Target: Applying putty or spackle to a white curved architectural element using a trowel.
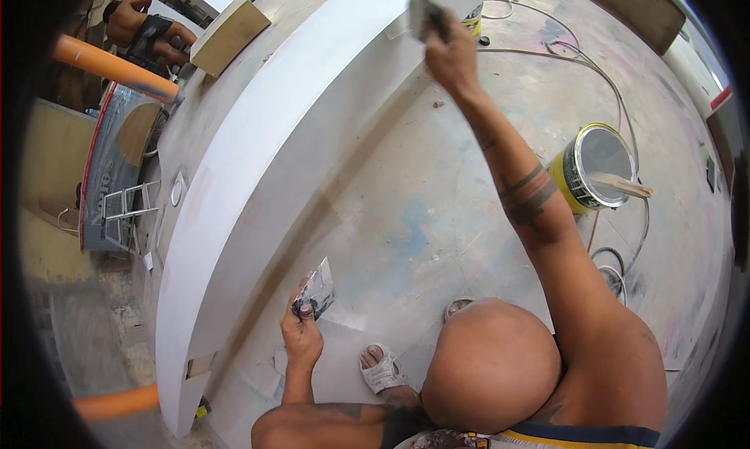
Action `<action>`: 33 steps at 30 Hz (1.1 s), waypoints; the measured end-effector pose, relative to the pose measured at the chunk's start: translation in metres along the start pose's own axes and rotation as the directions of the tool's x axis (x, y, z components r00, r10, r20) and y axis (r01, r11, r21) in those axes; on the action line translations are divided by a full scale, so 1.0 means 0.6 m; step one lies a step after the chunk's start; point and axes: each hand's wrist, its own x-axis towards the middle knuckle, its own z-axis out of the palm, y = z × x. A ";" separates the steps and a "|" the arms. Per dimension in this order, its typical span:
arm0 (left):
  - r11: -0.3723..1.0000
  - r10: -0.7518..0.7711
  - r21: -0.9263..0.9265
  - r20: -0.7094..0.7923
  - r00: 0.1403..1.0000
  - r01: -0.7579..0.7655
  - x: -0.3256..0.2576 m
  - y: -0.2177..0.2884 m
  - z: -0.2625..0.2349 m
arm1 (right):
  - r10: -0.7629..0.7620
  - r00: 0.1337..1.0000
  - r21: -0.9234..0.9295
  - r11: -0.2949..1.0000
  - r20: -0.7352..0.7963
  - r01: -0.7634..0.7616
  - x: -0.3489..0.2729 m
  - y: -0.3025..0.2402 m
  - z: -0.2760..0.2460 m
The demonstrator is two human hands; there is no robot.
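Observation:
A long white panel (258,128), its edge curved in this view, runs from the near left to the top. At its far end my right hand (455,62) grips a putty knife (423,13) with a dark handle area, slightly blurred, over the white surface. Whether the blade touches the panel I cannot tell. Closer to me, my left hand (303,336) is closed round a second putty knife (319,286), smeared with white and dark filler, its blade pointing up. This one is held apart from the panel, to its right.
On the right stands an open yellow-rimmed can (578,168) of grey material with a wooden stick (621,185) in it. Hoses (625,113) trail across the stained floor. Orange tubes (117,67), a wooden box (229,39), a small ladder (129,203) and another person (148,31) are beyond the panel.

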 end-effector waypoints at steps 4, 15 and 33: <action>0.998 -0.062 0.005 -0.024 0.998 0.062 -0.027 -0.006 -0.021 | 0.234 0.968 -0.030 0.971 -0.093 -0.238 0.048 0.062 -0.032; 0.981 -0.184 0.010 -0.242 0.953 0.192 -0.100 -0.069 -0.072 | 0.205 0.979 0.032 0.978 -0.021 -0.204 0.030 0.090 0.000; 0.985 -0.174 -0.046 -0.163 0.971 0.169 -0.113 -0.102 -0.098 | 0.016 0.999 -0.066 0.998 -0.034 -0.019 -0.151 -0.049 0.105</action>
